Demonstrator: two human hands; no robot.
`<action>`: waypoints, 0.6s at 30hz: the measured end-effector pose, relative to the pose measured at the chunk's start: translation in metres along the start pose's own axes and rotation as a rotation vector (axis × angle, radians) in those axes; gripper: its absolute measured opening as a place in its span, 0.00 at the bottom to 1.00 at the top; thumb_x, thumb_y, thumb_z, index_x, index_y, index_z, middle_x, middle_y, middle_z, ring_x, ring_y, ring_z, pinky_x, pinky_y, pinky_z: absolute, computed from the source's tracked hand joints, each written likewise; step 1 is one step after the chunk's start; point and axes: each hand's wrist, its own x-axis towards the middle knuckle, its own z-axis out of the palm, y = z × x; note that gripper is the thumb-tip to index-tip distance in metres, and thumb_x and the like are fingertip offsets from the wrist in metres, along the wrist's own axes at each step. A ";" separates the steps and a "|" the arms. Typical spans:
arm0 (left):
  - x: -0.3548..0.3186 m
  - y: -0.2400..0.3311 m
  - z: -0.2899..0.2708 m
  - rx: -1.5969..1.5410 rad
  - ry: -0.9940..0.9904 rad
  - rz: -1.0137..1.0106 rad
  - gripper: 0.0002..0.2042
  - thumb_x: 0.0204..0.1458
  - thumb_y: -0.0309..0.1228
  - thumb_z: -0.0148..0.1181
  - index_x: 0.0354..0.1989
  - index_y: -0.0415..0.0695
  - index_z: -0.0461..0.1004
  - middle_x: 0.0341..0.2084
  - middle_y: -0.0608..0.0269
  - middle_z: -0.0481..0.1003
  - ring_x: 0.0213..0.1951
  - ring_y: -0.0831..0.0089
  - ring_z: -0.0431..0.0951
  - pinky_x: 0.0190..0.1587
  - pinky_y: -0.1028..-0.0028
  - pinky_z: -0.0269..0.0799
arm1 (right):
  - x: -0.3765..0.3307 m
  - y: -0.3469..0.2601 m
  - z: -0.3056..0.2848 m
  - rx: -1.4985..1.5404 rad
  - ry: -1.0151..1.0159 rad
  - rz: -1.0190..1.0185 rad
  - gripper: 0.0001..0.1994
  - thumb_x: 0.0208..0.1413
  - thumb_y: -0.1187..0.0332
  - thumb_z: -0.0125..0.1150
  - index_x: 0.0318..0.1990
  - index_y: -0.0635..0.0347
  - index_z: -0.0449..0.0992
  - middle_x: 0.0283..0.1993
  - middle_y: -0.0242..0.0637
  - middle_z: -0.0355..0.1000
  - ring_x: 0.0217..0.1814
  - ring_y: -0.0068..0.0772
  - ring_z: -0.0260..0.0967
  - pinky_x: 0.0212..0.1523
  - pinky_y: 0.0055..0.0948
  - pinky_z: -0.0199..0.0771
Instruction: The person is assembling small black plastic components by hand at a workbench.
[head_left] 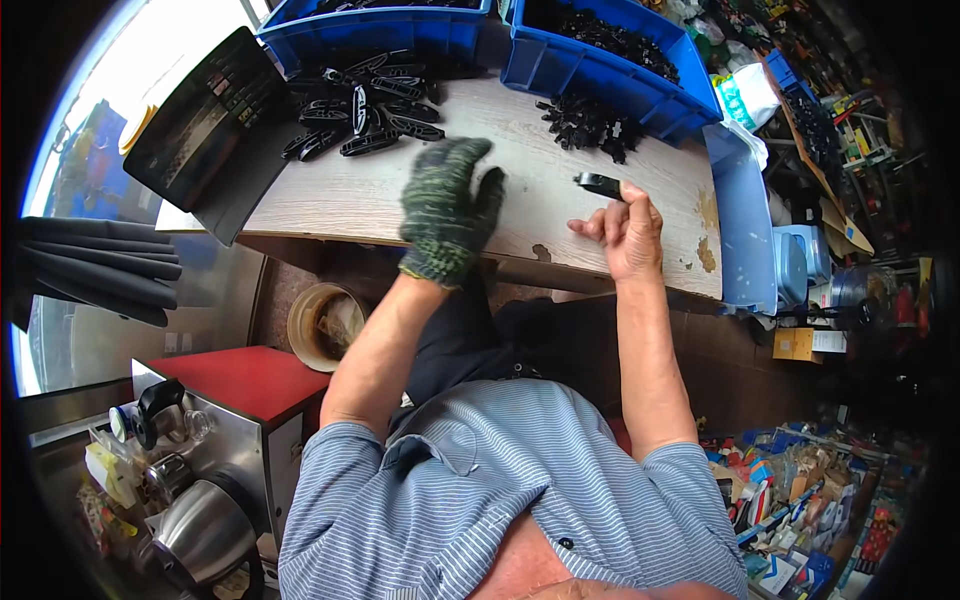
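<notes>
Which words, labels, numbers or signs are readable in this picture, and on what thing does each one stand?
White bag: coloured print, not copied out here.
Yellow-and-white box: any print is too small to read.
Black piece in the right hand: no lettering I can make out.

We wear a short-sleeved, blue-and-white striped shirt with a dark button, dark trousers and a mottled green-black knit glove on our left hand.
</notes>
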 end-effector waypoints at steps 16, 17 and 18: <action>0.023 -0.062 -0.039 0.414 -0.446 0.025 0.12 0.58 0.31 0.57 0.49 0.52 0.78 0.41 0.54 0.79 0.45 0.50 0.77 0.48 0.55 0.74 | 0.035 -0.037 -0.067 -0.129 0.493 -0.005 0.13 0.54 0.65 0.71 0.39 0.62 0.74 0.10 0.29 0.57 0.13 0.29 0.63 0.31 0.44 0.84; 0.022 -0.064 -0.035 0.410 -0.383 0.073 0.11 0.59 0.32 0.57 0.48 0.50 0.79 0.41 0.54 0.79 0.44 0.50 0.77 0.47 0.55 0.74 | 0.041 -0.036 -0.067 -0.210 0.438 0.014 0.13 0.54 0.64 0.71 0.39 0.62 0.75 0.10 0.29 0.57 0.13 0.27 0.63 0.29 0.41 0.84; 0.023 -0.066 -0.034 0.409 -0.383 0.073 0.11 0.59 0.32 0.57 0.48 0.50 0.79 0.41 0.54 0.79 0.44 0.50 0.77 0.47 0.55 0.74 | 0.045 -0.036 -0.062 -0.291 0.379 0.036 0.13 0.54 0.64 0.71 0.38 0.62 0.75 0.11 0.28 0.57 0.13 0.26 0.63 0.27 0.38 0.83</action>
